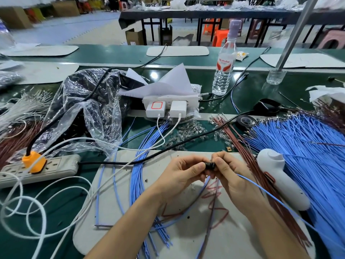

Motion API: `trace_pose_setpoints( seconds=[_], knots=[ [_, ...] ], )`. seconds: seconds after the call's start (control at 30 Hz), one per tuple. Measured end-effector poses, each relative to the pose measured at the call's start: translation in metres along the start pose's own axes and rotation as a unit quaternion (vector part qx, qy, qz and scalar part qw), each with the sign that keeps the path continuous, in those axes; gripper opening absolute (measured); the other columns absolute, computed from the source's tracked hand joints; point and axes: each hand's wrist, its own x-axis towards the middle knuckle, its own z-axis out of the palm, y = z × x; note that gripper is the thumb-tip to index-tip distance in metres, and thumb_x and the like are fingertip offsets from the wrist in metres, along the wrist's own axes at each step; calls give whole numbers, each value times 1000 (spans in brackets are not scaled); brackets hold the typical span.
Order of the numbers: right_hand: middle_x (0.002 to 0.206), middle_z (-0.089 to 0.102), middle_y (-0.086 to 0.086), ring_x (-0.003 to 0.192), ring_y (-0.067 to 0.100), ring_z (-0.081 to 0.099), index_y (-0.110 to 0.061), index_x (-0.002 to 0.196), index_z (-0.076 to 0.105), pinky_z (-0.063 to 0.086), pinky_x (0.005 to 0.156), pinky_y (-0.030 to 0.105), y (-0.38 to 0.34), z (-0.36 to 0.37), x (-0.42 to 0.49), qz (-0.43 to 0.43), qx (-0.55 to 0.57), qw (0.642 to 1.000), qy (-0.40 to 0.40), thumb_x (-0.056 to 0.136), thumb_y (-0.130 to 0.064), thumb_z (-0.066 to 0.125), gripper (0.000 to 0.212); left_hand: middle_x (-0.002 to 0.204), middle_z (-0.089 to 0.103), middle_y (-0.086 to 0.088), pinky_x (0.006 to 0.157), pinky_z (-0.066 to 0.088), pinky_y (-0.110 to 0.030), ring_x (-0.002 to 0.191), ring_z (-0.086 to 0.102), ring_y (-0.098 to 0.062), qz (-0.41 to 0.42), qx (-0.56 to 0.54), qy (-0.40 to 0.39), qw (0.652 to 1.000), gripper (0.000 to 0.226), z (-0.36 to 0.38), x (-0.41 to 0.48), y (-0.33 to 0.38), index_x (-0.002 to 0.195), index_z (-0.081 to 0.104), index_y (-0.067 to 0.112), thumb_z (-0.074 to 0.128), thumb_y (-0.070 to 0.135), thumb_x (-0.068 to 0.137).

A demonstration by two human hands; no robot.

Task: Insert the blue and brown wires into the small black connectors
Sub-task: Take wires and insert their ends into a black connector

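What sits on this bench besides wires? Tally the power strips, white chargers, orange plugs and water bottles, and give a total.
Power strips: 2
White chargers: 2
Orange plugs: 1
Water bottles: 1
Total: 6
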Motion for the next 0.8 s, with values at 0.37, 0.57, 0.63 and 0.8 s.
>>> trace_pose_setpoints(
  seconds=[0.37, 0.57, 0.63, 0.8],
  knots=[
    [72, 53, 0, 73, 17, 51, -8, 80, 55, 49, 71, 26, 3, 0, 1, 53, 193, 979, -46, 92, -21, 43, 21, 75, 65, -7, 64, 48, -16, 65, 58, -8, -31, -55, -13, 998, 24, -3, -2, 4, 84, 74, 10, 51, 5, 83],
    [65, 46, -2, 62, 14, 48, -17, 67, 54, 46, 64, 25, 0, -3, 4, 21, 140, 990, 28, 91, -22, 44, 27, 75, 65, -6, 64, 49, -18, 66, 59, -10, -23, -96, -20, 995, 12, -1, -2, 5, 87, 70, 6, 61, 9, 80],
    [62, 53, -1, 61, 14, 51, -19, 63, 61, 45, 64, 23, 2, 1, 3, -20, -16, 998, 56, 90, -25, 48, 31, 73, 65, -5, 65, 49, -19, 65, 58, -10, -24, -110, -15, 993, 14, -4, -1, 6, 86, 73, 9, 59, 7, 82],
    [71, 69, -4, 64, 7, 64, -20, 88, 69, 50, 67, 15, -4, 3, -4, -95, -90, 990, 46, 86, -14, 64, 7, 81, 66, -7, 69, 51, -20, 71, 60, -12, -21, -119, -17, 993, 21, -6, -1, 6, 93, 72, 7, 51, 3, 87]
  ],
)
